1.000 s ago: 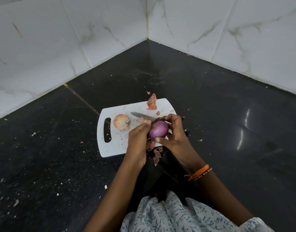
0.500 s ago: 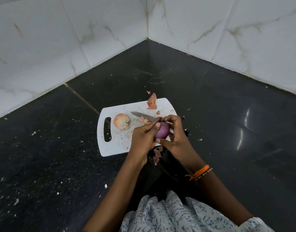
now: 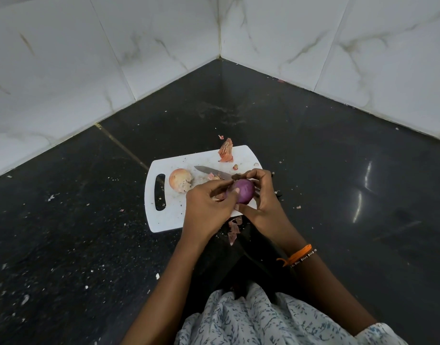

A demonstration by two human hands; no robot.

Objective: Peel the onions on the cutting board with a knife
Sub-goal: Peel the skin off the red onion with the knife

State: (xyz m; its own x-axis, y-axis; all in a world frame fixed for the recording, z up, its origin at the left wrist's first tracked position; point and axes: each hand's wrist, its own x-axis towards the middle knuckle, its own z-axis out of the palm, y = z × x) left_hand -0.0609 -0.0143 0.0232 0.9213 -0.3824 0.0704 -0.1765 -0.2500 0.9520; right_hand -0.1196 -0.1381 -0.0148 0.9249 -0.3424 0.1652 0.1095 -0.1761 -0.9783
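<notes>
Two hands share one purple onion (image 3: 244, 193), held just above the near edge of the white cutting board (image 3: 169, 210) so that any scraps of skin fall on it or beside it. On the right, the hand (image 3: 263, 197) cups the onion from behind and beneath, fingers curled over the top to keep it from turning, while the left hand (image 3: 209, 207) pinches at its near side with thumb and forefinger, picking at what looks like a last bit of skin. Nobody holds the knife (image 3: 212, 172); it lies flat on the board behind the onion, its blade pointing toward the second onion (image 3: 180, 180), which sits near the handle slot with its papery skin largely on. Peeled skin (image 3: 226, 151) is heaped at the far edge, and more scraps (image 3: 233, 230) lie off the board's near edge on the dark floor (image 3: 64, 220). Compared with a second ago, the left fingers have slid from the top of the onion down across its front, so more of the bare purple surface shows; board, knife and the other onion are unmoved.
</notes>
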